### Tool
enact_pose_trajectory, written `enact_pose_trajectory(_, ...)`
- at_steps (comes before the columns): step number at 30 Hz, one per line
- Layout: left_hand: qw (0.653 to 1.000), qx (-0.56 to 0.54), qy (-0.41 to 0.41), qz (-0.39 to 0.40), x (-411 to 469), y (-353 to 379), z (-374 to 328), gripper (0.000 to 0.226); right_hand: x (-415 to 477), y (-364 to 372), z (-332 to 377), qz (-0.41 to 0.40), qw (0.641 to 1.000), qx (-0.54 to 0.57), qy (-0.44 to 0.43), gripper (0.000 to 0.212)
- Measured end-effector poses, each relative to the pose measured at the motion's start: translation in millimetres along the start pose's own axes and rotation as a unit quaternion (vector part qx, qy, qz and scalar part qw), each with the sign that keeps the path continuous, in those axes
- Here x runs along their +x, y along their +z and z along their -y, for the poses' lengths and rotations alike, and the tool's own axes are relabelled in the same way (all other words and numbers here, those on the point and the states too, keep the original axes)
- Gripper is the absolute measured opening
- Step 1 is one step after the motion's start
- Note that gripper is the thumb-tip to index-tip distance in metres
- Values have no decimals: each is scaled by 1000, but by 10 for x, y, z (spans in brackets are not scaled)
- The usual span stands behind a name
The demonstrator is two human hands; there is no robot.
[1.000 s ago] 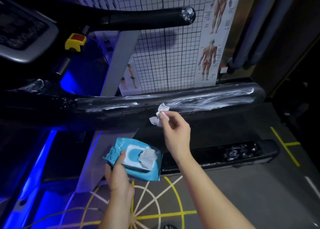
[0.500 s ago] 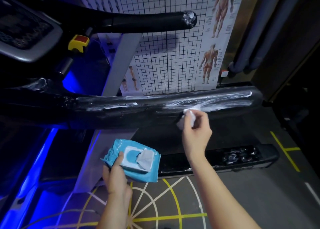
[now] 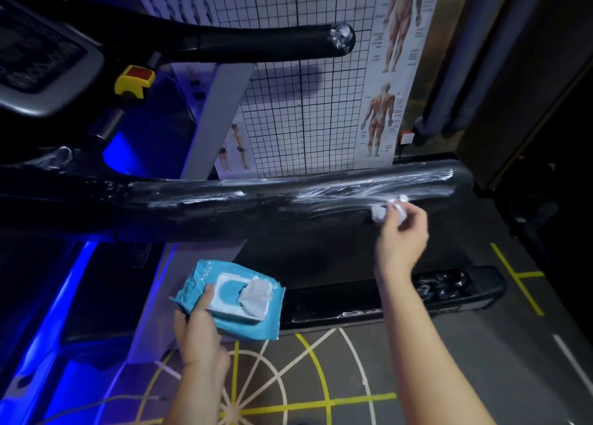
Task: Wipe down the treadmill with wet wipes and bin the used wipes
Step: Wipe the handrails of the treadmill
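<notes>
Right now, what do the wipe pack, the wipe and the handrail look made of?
Wipe pack: soft blue plastic film, creased, with a stiffer-looking white lid.
Wipe: white, crumpled, cloth-like.
Handrail: black, glossy, probably plastic or coated metal; white streaks smear across it.

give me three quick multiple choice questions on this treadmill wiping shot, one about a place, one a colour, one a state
1. Where does the right hand hold the crumpled wipe?
A. on the console
B. against the lower handrail, near its right end
C. on the floor

2. What colour is the wipes pack?
A. light blue
B. red
C. black

3. What state is the pack's opening in?
A. sealed flat
B. taped over
C. a white sheet sticks out

Answers: 1 B, the wipe meets the smeared rail; 2 A, the wrapper in the left hand is light blue; 3 C, the sheet pokes from the flap.
</notes>
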State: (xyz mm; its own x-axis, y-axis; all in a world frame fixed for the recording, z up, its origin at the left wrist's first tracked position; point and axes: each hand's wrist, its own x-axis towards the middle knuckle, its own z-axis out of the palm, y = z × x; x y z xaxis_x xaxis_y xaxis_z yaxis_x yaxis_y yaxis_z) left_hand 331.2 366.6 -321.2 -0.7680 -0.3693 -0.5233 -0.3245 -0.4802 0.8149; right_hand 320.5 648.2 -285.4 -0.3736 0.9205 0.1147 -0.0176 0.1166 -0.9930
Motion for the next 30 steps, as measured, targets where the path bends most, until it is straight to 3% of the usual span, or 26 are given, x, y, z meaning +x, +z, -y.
enact_pose_trajectory(3,1000,-6,4,6,-34,45,25,43,86,-145,-37,-1,999,10,32,11)
enact_pose_trajectory(5,1000,-12,-2,12,-73,118,47,42,-36,-139,47,20,1000,15,-1,12)
enact_pose_trajectory(11,999,-10,-11,30,-157,326,106,36,-416,163,170,246,967,-4,-65,2)
enact_pose_trajectory(18,999,9,11,48,-137,356,162,33,176,-73,92,36,999,-11,-28,2)
enact_pose_trajectory(22,997,25,31,64,-95,405,221,26,468,-320,91,-1,1000,6,23,16)
enact_pose_trajectory(24,997,23,28,68,-115,473,246,30,381,-350,118,15,1000,4,4,22)
enact_pose_trajectory(27,996,19,23,81,-111,540,271,28,137,-293,174,32,996,-25,-78,10)
enact_pose_trajectory(30,996,25,15,88,-113,574,333,34,295,-320,109,-71,990,-16,-117,8)
